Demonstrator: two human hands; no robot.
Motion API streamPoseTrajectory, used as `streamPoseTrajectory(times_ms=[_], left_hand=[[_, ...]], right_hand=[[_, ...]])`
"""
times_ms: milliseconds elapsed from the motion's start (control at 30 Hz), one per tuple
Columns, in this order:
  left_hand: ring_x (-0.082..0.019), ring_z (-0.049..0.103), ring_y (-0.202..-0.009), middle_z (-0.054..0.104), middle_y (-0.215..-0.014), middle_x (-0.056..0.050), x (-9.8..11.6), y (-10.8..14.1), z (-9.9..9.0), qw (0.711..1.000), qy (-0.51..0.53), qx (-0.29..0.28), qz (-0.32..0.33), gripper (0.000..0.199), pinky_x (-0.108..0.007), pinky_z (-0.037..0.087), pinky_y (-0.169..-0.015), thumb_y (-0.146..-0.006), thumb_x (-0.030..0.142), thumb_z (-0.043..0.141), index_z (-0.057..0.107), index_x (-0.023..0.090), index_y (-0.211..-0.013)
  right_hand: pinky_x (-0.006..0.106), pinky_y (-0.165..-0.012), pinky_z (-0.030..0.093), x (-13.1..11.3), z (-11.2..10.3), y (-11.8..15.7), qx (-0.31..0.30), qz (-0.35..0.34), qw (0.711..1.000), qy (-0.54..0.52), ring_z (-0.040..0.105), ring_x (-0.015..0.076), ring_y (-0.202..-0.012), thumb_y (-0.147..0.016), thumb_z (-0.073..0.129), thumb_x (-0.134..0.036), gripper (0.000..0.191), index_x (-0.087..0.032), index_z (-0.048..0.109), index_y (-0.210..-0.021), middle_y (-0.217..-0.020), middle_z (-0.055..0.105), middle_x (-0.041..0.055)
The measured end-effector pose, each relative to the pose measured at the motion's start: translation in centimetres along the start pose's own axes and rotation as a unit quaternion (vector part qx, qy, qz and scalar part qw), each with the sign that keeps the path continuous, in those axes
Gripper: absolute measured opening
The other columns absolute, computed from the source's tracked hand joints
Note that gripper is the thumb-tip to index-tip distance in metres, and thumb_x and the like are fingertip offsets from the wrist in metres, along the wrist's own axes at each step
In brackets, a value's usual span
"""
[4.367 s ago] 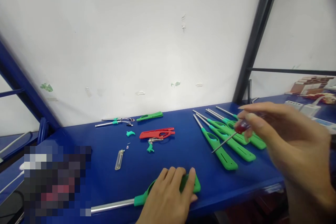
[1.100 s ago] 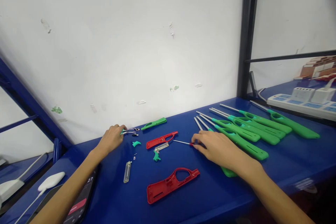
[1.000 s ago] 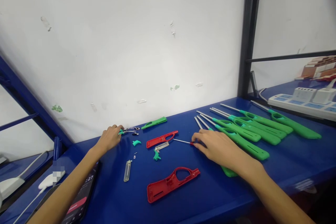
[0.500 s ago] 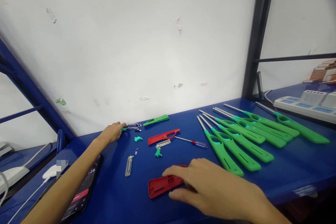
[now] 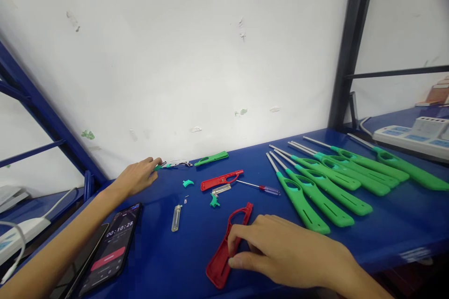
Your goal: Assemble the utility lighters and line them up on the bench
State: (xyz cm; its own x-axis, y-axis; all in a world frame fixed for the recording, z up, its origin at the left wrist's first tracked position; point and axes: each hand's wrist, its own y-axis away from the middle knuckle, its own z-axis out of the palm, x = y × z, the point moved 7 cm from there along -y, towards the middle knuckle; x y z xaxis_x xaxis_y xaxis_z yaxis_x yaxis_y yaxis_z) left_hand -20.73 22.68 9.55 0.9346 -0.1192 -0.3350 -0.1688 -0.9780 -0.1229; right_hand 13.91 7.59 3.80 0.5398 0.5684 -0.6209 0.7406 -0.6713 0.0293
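As the right hand (image 5: 280,250) pinches the red lighter half-shell (image 5: 217,265) between thumb and forefinger near the front of the blue tabletop (image 5: 157,252), a light hold on its rim should spare the moulded inner slots. The left hand (image 5: 140,176) has its fingertips at a wired ignition tube (image 5: 169,166); whether they grip it, I cannot tell. Compared with 1.0 s ago, the half-shell's narrow end points more forward, and the screwdriver (image 5: 270,190) lies released.
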Motion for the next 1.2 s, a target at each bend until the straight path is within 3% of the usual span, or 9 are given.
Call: streamPoseTrajectory(times_ms=[133,233,333,433,633,867,967,1067,1200], left_hand=[[-0.030,0.075,-0.099,0.072,-0.123,-0.012,0.8,3.0,-3.3,0.998,0.021,0.050,0.014,0.036,-0.046,0.060,-0.087,-0.106,0.032,0.050,0.064,0.018,-0.136],[-0.030,0.075,-0.092,0.071,-0.124,-0.013,2.3,5.9,-5.6,0.995,0.045,0.084,0.017,0.044,-0.045,0.059,-0.083,-0.106,0.042,0.039,0.063,0.021,-0.135],[-0.028,0.075,-0.089,0.071,-0.126,-0.010,4.9,9.3,-7.3,0.989,0.072,0.126,0.020,0.049,-0.043,0.058,-0.081,-0.109,0.053,0.031,0.061,0.026,-0.137],[-0.026,0.075,-0.104,0.073,-0.121,-0.005,8.8,12.9,-8.5,0.959,0.160,0.220,0.074,0.040,-0.037,0.059,-0.092,-0.111,0.053,0.042,0.064,0.029,-0.135],[-0.020,0.075,-0.104,0.076,-0.117,-0.002,15.0,17.3,-6.7,0.928,0.240,0.259,0.118,0.032,-0.024,0.061,-0.090,-0.112,0.039,0.054,0.064,0.034,-0.141],[-0.019,0.080,-0.098,0.079,-0.112,-0.002,17.9,18.4,-4.4,0.899,0.356,0.224,0.120,0.032,-0.019,0.064,-0.084,-0.111,0.034,0.053,0.069,0.039,-0.138],[-0.016,0.080,-0.097,0.078,-0.110,0.000,18.6,18.5,-3.6,0.887,0.387,0.216,0.131,0.033,-0.016,0.064,-0.084,-0.111,0.031,0.053,0.068,0.040,-0.139],[-0.015,0.080,-0.100,0.078,-0.113,0.000,18.8,18.5,-2.9,0.888,0.391,0.211,0.115,0.034,-0.015,0.062,-0.088,-0.111,0.031,0.054,0.067,0.041,-0.140],[-0.015,0.079,-0.108,0.078,-0.119,0.001,18.7,18.4,-2.3,0.888,0.403,0.202,0.096,0.032,-0.016,0.062,-0.092,-0.111,0.032,0.054,0.066,0.040,-0.141]], right_hand=[[0.032,-0.073,0.040,0.4,-0.3,0.3,-0.001,0.012,1.000,0.029,0.073,0.0292,-0.097,-0.109,0.056,-0.054,0.034,-0.029,0.079,-0.106,-0.097,0.083,0.0026],[0.032,-0.073,0.039,1.1,-0.7,0.8,0.000,0.029,0.999,0.028,0.071,0.0272,-0.093,-0.109,0.054,-0.054,0.040,-0.027,0.076,-0.091,-0.087,0.079,0.0016],[0.031,-0.070,0.037,2.4,-1.4,1.3,0.021,0.062,0.998,0.020,0.067,0.0235,-0.092,-0.103,0.066,-0.055,0.034,-0.026,0.071,-0.084,-0.090,0.073,-0.0008],[0.029,-0.070,0.037,3.8,-1.9,1.6,0.029,0.094,0.995,0.009,0.064,0.0209,-0.091,-0.088,0.085,-0.049,0.027,-0.027,0.069,-0.087,-0.098,0.067,-0.0030],[0.031,-0.084,0.043,4.4,-2.6,2.1,0.033,0.053,0.998,0.017,0.065,0.0208,-0.102,-0.091,0.073,-0.019,0.013,-0.030,0.069,-0.099,-0.107,0.070,-0.0033],[0.035,-0.085,0.048,5.7,-3.1,2.3,0.030,0.079,0.996,0.011,0.066,0.0259,-0.104,-0.095,0.068,-0.026,0.014,-0.033,0.070,-0.108,-0.110,0.073,0.0001],[0.039,-0.100,0.049,5.7,-3.4,2.2,0.037,0.087,0.995,-0.020,0.065,0.0301,-0.123,-0.089,0.079,-0.033,0.051,-0.041,0.065,-0.138,-0.132,0.073,-0.0001],[0.044,-0.116,0.042,5.1,-3.7,2.3,0.040,0.089,0.994,-0.051,0.055,0.0345,-0.143,-0.082,0.089,-0.048,0.090,-0.051,0.045,-0.161,-0.150,0.067,-0.0022],[0.045,-0.111,0.047,4.1,-3.3,2.5,0.004,0.094,0.993,-0.066,0.057,0.0355,-0.140,-0.075,0.092,-0.059,0.091,-0.059,0.049,-0.156,-0.145,0.070,-0.0063]])
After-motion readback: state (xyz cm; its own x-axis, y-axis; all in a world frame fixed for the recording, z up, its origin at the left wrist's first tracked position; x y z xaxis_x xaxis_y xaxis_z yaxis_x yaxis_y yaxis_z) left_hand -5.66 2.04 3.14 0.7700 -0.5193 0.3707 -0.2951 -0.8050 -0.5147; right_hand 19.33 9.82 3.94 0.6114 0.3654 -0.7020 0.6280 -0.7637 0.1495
